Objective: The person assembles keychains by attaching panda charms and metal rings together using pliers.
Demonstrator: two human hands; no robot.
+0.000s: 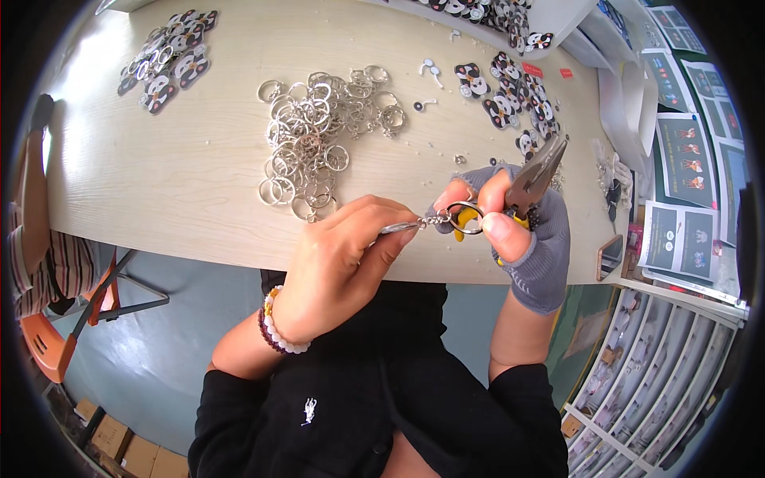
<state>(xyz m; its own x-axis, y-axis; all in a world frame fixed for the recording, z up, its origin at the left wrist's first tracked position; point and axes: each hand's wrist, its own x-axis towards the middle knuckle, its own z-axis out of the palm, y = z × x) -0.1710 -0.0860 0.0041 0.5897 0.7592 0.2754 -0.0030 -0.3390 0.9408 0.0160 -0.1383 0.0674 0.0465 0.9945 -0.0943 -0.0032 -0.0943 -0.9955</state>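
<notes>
Shiny silver metal key rings heaped on matt pale wood-grain desk; beside them, glossy metal pliers, grey knit cloth glove, polished bead bracelet.

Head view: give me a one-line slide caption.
Left hand and gloved right hand, which also holds pliers, grip a key ring beside a pile of metal rings.

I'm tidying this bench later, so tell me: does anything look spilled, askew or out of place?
Nothing looks damaged. The silver metal key rings lie in a loose tangled heap on the pale wooden table, and a few small white parts lie scattered beside the black-and-white panda charms.
</notes>
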